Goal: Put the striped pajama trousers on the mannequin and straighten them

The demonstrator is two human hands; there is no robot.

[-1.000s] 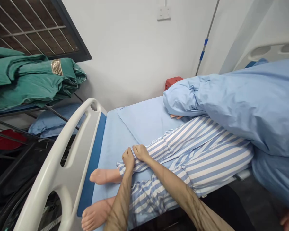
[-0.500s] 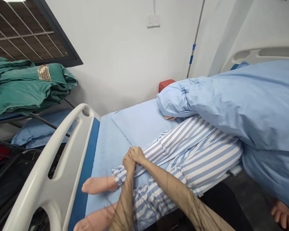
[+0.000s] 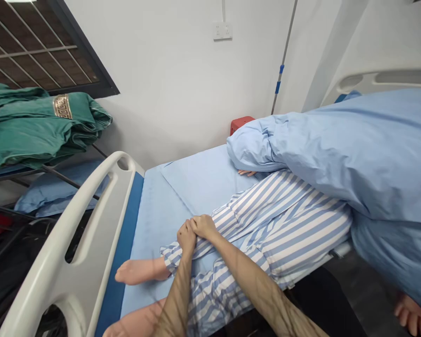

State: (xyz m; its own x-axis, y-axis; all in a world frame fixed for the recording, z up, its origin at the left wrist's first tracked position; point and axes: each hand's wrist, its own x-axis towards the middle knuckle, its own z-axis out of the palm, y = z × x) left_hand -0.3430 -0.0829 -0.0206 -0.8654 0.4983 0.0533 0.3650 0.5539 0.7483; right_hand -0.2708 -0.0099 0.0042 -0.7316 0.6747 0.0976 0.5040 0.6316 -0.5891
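Note:
A manikin lies on a hospital bed in blue and white striped trousers (image 3: 284, 220), its bare feet (image 3: 135, 271) pointing toward the footboard. My left hand (image 3: 185, 236) and my right hand (image 3: 204, 226) sit side by side on the far trouser leg, near its hem. Both are closed, pinching the striped cloth. A light blue duvet (image 3: 354, 150) covers the manikin's upper body; one of its hands (image 3: 247, 172) peeks out from under the duvet.
The white plastic footboard (image 3: 73, 243) stands at the left end of the light blue sheet (image 3: 182, 187). Folded green cloth (image 3: 38, 126) lies on a rack at left. A red box (image 3: 242, 122) sits by the wall. Another manikin hand (image 3: 409, 313) hangs at bottom right.
The view has shifted right and slightly down. Both my hands keep their pinch on the trouser leg, drawn closer together and a little toward the hem.

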